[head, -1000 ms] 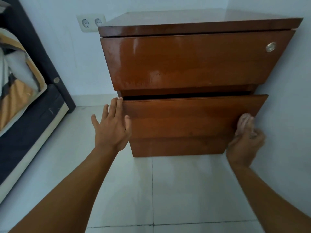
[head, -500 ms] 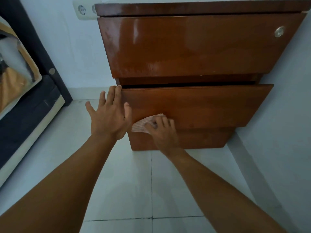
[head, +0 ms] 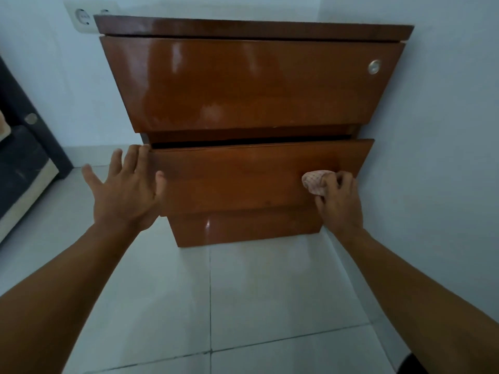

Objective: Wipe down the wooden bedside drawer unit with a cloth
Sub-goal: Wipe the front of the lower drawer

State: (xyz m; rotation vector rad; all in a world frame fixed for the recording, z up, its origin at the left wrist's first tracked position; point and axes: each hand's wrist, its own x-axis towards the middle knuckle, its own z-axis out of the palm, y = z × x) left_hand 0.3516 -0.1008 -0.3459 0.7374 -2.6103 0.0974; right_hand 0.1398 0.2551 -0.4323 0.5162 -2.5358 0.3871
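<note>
The glossy brown wooden drawer unit (head: 253,85) stands against the wall with two drawer fronts. The lower drawer front (head: 243,176) sits slightly pulled out, with a dark gap above it. My right hand (head: 340,203) presses a bunched pink checked cloth (head: 314,182) against the right part of the lower drawer front. My left hand (head: 127,190) lies flat with fingers spread on the left edge of that drawer front.
A white wall (head: 445,157) runs close along the unit's right side. A dark bed frame (head: 24,168) stands at the left. A double wall socket (head: 83,18) sits behind the unit's top left corner. White floor tiles (head: 210,306) lie in front.
My right hand has swept the cloth from the left part of the lower drawer front to its right part. The left hand stays on the drawer's left edge.
</note>
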